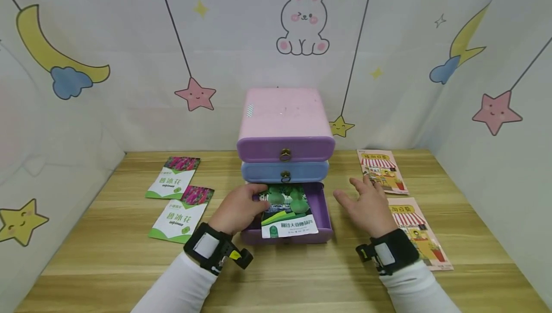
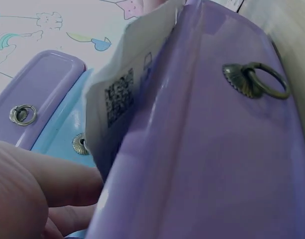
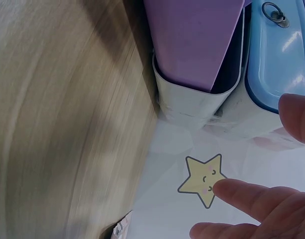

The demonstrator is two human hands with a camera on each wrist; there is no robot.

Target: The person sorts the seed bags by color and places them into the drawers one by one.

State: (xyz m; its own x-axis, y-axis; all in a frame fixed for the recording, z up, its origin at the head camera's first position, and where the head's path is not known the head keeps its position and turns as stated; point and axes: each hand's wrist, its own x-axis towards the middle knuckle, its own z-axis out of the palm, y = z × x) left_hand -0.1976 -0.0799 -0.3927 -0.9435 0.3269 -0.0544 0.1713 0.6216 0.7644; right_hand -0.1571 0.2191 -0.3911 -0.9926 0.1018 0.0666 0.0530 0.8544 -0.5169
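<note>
A green seed packet (image 1: pixel 288 210) with round green fruit pictured on it lies tilted in the pulled-out purple bottom drawer (image 1: pixel 326 212), its near edge over the drawer front. My left hand (image 1: pixel 236 210) pinches the packet's left edge between thumb and fingers. In the left wrist view, the white back of the packet (image 2: pixel 120 64) with a printed code rises above the drawer front (image 2: pixel 217 164). To the right of the drawer, my right hand (image 1: pixel 367 208) hovers with fingers spread and holds nothing. The packet's far end is partly hidden under the drawer above.
The small cabinet (image 1: pixel 284 111) has a purple top drawer (image 1: pixel 258 150) and a blue middle drawer (image 1: pixel 258 171), both closed. Two white-and-green flower packets (image 1: pixel 178 219) lie on the left of the wooden table (image 1: pixel 108 265); two pink packets (image 1: pixel 424 236) lie on the right.
</note>
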